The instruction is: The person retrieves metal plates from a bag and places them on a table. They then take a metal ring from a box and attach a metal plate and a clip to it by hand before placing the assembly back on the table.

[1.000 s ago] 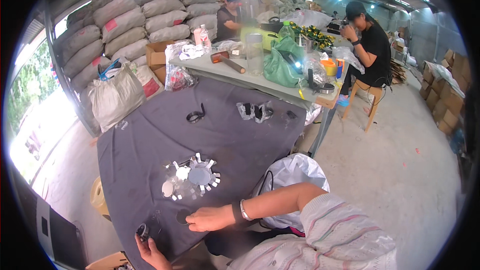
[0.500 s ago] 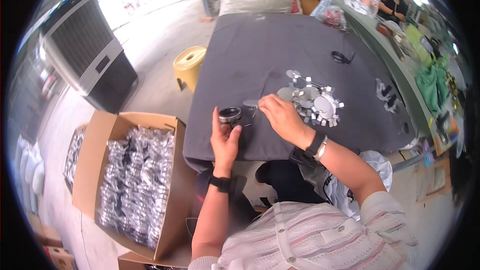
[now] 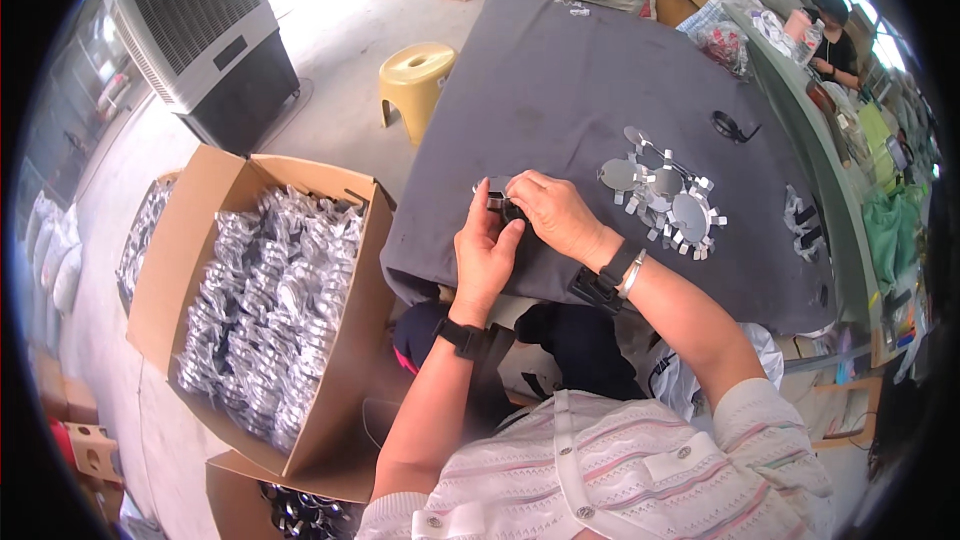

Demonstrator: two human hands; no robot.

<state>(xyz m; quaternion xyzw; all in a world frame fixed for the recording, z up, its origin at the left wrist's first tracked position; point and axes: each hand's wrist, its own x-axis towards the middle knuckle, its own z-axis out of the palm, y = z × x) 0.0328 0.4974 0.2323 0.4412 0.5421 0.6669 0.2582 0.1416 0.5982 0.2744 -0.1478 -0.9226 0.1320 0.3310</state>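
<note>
My left hand (image 3: 484, 265) holds a black ring (image 3: 496, 203) with a shiny band, thumb and fingers around it, near the front left of the dark cloth-covered table (image 3: 560, 70). My right hand (image 3: 562, 217) meets it there, its bent fingers closed on the ring's right side. Anything small between those fingertips is hidden. Just behind the fingers, the pale edge of something flat shows. Beyond my right hand lies a loose pile of round grey discs (image 3: 690, 212) with small white tabs. Farther back rests another black ring (image 3: 733, 127) with an arm sticking out.
At my left stands an open carton (image 3: 335, 340) full of plastic-wrapped ring parts. Another carton (image 3: 235, 500) below it holds black parts. A yellow stool (image 3: 415, 70) and a large air cooler (image 3: 210, 40) stand beyond. A person (image 3: 835, 45) sits at the far right.
My right hand has moved left and joined the left hand at the ring. The view has shifted, so the table and cartons appear in different places.
</note>
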